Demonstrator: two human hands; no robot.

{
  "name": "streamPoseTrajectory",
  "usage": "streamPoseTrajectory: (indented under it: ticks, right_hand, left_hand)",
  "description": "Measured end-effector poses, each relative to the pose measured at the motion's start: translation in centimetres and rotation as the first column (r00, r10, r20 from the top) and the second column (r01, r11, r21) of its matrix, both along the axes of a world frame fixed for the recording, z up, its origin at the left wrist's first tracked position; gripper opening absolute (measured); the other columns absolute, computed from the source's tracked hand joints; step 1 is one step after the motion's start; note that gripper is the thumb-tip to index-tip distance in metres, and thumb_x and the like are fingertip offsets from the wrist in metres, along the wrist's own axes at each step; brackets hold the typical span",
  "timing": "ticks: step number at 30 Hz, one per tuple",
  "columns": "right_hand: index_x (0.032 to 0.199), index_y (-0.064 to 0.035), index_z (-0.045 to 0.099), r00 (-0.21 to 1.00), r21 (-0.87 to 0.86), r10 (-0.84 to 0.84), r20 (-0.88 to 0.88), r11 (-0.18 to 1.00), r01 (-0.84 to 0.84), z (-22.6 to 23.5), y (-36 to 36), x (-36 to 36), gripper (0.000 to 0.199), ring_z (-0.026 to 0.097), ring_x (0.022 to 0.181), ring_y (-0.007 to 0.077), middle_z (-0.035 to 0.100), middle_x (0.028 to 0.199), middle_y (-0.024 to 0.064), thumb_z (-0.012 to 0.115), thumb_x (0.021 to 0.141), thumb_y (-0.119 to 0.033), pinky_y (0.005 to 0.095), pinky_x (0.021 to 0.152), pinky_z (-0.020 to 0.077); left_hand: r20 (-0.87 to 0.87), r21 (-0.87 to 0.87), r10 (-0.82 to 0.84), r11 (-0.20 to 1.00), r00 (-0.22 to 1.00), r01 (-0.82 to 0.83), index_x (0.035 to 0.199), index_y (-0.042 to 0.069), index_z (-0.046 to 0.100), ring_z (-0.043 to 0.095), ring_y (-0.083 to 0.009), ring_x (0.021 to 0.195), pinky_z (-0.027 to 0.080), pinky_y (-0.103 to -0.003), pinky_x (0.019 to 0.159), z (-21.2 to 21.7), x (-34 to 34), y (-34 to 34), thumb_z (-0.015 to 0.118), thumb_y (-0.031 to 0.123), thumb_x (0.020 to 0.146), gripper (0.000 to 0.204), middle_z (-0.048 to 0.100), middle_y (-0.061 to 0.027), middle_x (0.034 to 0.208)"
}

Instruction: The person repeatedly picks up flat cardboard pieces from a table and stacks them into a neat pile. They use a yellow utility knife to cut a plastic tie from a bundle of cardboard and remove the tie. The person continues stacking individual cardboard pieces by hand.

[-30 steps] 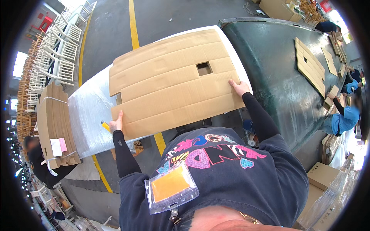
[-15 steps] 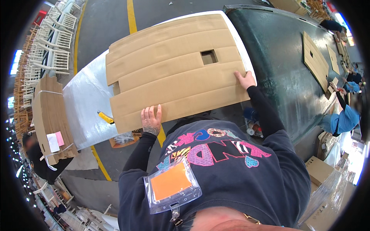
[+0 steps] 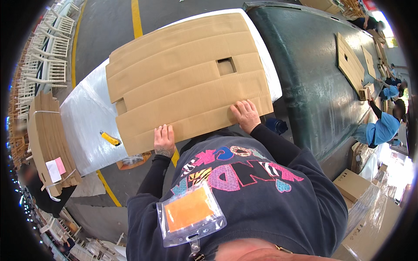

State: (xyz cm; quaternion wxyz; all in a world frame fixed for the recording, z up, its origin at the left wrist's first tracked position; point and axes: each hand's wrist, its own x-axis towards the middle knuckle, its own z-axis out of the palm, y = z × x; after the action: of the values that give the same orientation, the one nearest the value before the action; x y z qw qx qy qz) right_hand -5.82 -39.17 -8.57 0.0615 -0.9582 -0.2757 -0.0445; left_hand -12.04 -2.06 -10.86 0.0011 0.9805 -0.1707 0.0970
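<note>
A large flat sheet of brown corrugated cardboard (image 3: 187,74), creased into panels and with two square cut-outs, lies on a white table (image 3: 85,122). My left hand (image 3: 163,140) rests palm down on the sheet's near edge, fingers together. My right hand (image 3: 247,115) presses flat on the near right corner, fingers spread. Neither hand wraps around anything. A yellow utility knife (image 3: 109,138) lies on the white table just left of my left hand.
A strapped stack of folded cardboard (image 3: 48,143) stands at the left. A long dark green conveyor (image 3: 318,82) runs at the right, carrying more cardboard sheets (image 3: 348,63). People in blue tops (image 3: 379,128) work beside it. Brown boxes (image 3: 355,185) sit at lower right; white chairs (image 3: 48,56) at upper left.
My left hand moved from the sheet's left edge onto its near edge. The right hand slid from the right corner inward along the near edge. The sheet now lies flatter, closer to me.
</note>
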Motion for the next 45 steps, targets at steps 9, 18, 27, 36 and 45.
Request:
streamPoseTrajectory:
  ticks: [9,18,27,36,45]
  right_hand:
    - [0.108,-0.0172,0.071,0.884,-0.079,0.022,-0.467,0.995,-0.066,4.3,-0.4,5.8,0.042,0.065,0.097,0.0288,0.067,0.102,0.0064,0.070,0.067,-0.008,0.0408,0.079,0.0559]
    - [0.107,-0.0156,0.074,0.789,-0.072,0.125,-0.602,0.975,-0.209,5.3,-0.2,9.2,0.043,0.068,0.093,0.0324,0.071,0.099,0.0099,0.066,0.065,-0.009,0.0447,0.078,0.0549]
    - [0.096,-0.0072,0.068,0.637,0.048,0.364,-0.679,0.888,-0.457,7.9,10.8,11.8,0.044,0.068,0.089,0.0328,0.070,0.092,0.0170,0.070,0.082,-0.049,0.0444,0.073,0.0546]
    - [0.145,-0.0179,0.045,0.910,0.177,0.407,-0.080,0.904,-0.389,-1.2,23.5,13.4,0.055,0.027,0.144,0.0382,0.037,0.150,0.0181,0.052,0.096,-0.042,0.0614,0.118,0.0164]
    - [0.141,-0.0213,0.050,0.908,0.139,0.410,-0.083,0.907,-0.397,-1.6,23.4,14.1,0.054,0.030,0.144,0.0363,0.041,0.148,0.0161,0.056,0.092,-0.042,0.0640,0.116,0.0179]
  left_hand:
    - [-0.560,-0.212,-0.156,0.976,0.814,0.041,0.116,0.009,0.064,0.061,-0.0327,0.104,0.053,-0.042,0.083,5.9,5.3,2.8,0.066,0.005,0.065,0.051,0.063,-0.0088,0.113]
    - [-0.373,0.072,-0.059,0.993,0.926,0.093,0.087,0.010,0.064,0.067,-0.0273,0.083,0.055,-0.039,0.061,5.3,4.8,-2.0,0.065,0.016,0.076,0.012,0.062,-0.0079,0.084]
    - [-0.385,0.008,-0.175,0.981,0.906,0.193,0.081,0.010,0.061,0.062,-0.0225,0.080,0.051,-0.036,0.058,5.6,0.2,-4.8,0.062,0.018,0.076,0.009,0.057,-0.0049,0.080]
    - [-0.477,-0.071,-0.234,0.971,0.847,0.228,0.075,0.009,0.063,0.063,-0.0246,0.067,0.051,-0.037,0.053,5.3,1.3,-5.5,0.063,0.019,0.077,0.010,0.060,-0.0070,0.074]
    - [-0.612,-0.279,-0.458,0.888,0.644,0.365,0.074,0.011,0.073,0.070,-0.0286,0.068,0.054,-0.038,0.058,15.6,12.2,-3.7,0.063,0.016,0.076,0.012,0.070,-0.0119,0.073]
